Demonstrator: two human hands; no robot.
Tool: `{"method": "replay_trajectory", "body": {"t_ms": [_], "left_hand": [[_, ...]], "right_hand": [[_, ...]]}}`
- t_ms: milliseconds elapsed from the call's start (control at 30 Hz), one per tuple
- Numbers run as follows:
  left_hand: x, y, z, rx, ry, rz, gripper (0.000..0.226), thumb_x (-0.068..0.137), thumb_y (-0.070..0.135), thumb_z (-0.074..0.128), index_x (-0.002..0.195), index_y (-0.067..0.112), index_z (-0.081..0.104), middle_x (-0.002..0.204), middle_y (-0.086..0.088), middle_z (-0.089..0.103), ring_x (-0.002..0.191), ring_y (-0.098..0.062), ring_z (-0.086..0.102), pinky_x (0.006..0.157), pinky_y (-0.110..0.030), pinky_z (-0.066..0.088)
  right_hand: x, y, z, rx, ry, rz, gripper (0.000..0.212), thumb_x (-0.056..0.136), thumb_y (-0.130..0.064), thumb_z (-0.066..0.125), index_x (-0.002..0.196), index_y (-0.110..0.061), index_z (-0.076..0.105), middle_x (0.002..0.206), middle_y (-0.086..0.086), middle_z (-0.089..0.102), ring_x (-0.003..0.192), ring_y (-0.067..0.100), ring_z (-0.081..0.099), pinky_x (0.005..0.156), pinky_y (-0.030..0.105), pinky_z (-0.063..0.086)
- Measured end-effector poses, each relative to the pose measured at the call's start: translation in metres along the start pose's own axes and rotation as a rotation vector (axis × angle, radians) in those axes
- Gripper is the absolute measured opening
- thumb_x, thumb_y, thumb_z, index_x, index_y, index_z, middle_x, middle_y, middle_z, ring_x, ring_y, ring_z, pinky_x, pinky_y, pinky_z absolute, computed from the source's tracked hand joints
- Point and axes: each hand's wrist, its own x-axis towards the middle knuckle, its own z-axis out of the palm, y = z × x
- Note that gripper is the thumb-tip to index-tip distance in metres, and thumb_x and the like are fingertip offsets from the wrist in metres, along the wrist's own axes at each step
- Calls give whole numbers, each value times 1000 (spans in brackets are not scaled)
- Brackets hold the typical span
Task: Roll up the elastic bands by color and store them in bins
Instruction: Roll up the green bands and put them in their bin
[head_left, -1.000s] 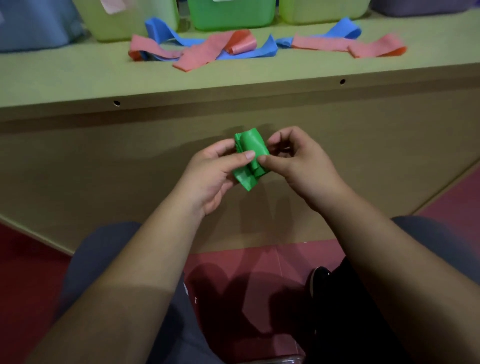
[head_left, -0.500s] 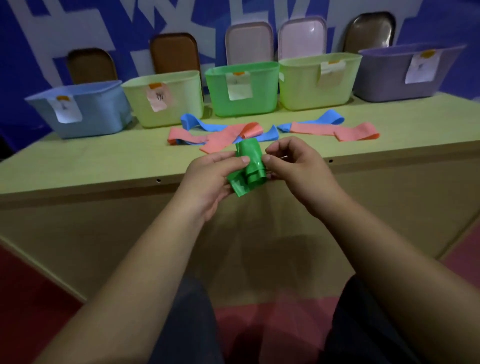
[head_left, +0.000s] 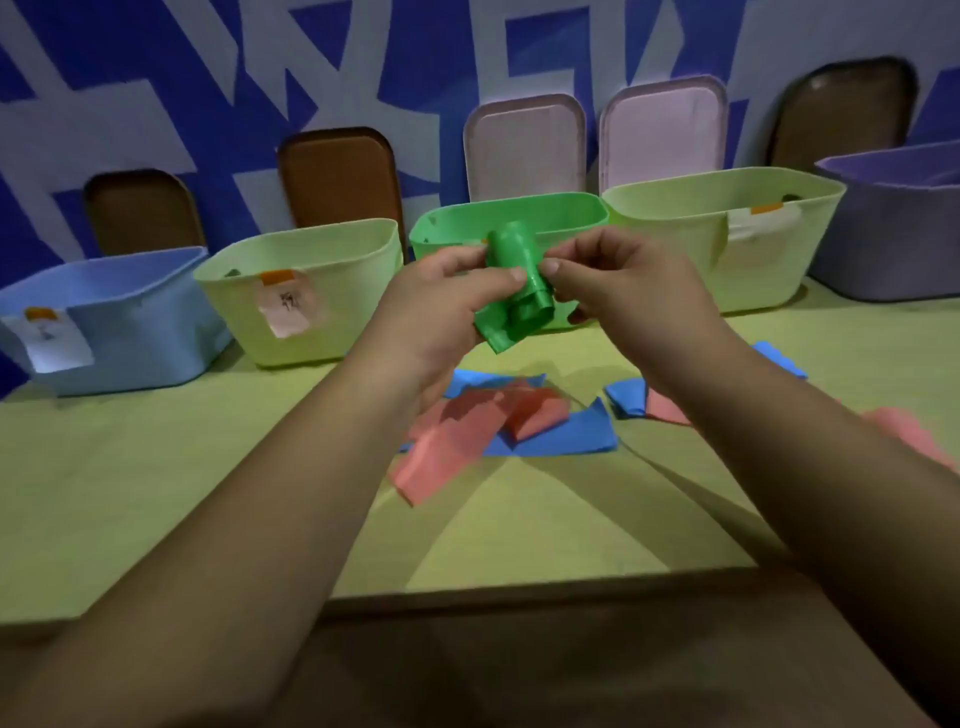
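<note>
Now the left hand (head_left: 441, 296) and right hand (head_left: 618, 291) both pinch the rolled green band (head_left: 514, 280); I judge it must next drop into the far green bin (head_left: 566, 208).

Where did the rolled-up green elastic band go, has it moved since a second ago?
Yes. The rolled-up green elastic band went up and forward: it was below the yellow-green tabletop's front edge, and now it is held above the tabletop, in front of the green plastic bin.
</note>
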Motion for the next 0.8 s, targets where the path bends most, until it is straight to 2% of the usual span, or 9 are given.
{"method": "replay_trajectory", "body": {"t_ms": [167, 233, 367, 467, 533, 633, 700, 733, 800], "left_hand": [[64, 18, 1, 58, -19, -58, 36, 87, 5, 82, 121, 6, 72, 108, -11, 80, 100, -27, 79, 86, -41, 63], [83, 26, 2, 76, -40, -97, 36, 87, 8, 83, 122, 7, 73, 110, -12, 80, 102, -28, 78, 90, -45, 62], [120, 47, 8, 86, -71, -172, 42, 84, 19, 86, 123, 9, 75, 114, -13, 79, 110, -30, 76, 102, -50, 58], [148, 64, 18, 54, -38, -285, 34, 89, 10, 81, 122, 5, 75, 109, -14, 80, 104, -29, 78, 101, -50, 60], [165, 72, 26, 47, -2, -381, 33, 89, 7, 80, 121, 3, 73, 104, -15, 81, 99, -28, 79, 98, -48, 61], [188, 75, 35, 113, -10, -479, 28, 85, 11, 84, 112, 6, 76, 100, -12, 81, 96, -27, 80, 99, -49, 61], [201, 72, 41, 210, 11, -513, 24, 81, 17, 89, 101, 13, 77, 96, -7, 81, 95, -25, 79, 97, -45, 60], [208, 68, 44, 279, 32, -523, 29, 78, 23, 92, 101, 17, 76, 98, -4, 80, 96, -23, 77, 95, -41, 59], [223, 56, 48, 410, 39, -545, 51, 71, 32, 96, 114, 16, 74, 106, -3, 77, 99, -21, 72, 94, -40, 57]], "right_hand": [[59, -6, -2, -42, 22, 44, 4, 94, -20, 81, 97, -17, 80, 73, -7, 73, 68, 7, 65, 58, 29, 54], [78, -12, -5, -64, 8, 88, 4, 94, -21, 81, 96, -18, 80, 75, -5, 74, 68, 6, 65, 57, 28, 53], [116, -27, -14, -87, -22, 167, 9, 93, -19, 82, 99, -12, 80, 81, -3, 75, 69, 3, 63, 60, 26, 52], [143, -32, -21, -121, -43, 220, 8, 95, -22, 80, 102, -18, 82, 82, -7, 77, 70, 3, 67, 62, 23, 54], [161, -31, -28, -210, -54, 235, 6, 97, -25, 78, 100, -24, 83, 82, -13, 77, 74, -2, 68, 68, 20, 55], [181, -24, -41, -458, -59, 225, 7, 96, -25, 76, 99, -29, 81, 85, -20, 72, 78, -12, 62, 79, 9, 46], [189, -16, -48, -610, -72, 214, 14, 94, -21, 75, 105, -26, 81, 96, -11, 71, 87, 0, 63, 84, 16, 45], [190, -12, -50, -670, -92, 211, 17, 94, -19, 74, 107, -25, 81, 100, -4, 69, 92, 10, 63, 84, 21, 43], [190, -3, -52, -738, -148, 221, 20, 94, -14, 72, 110, -23, 81, 102, -2, 62, 96, 18, 62, 81, 20, 34]]}}
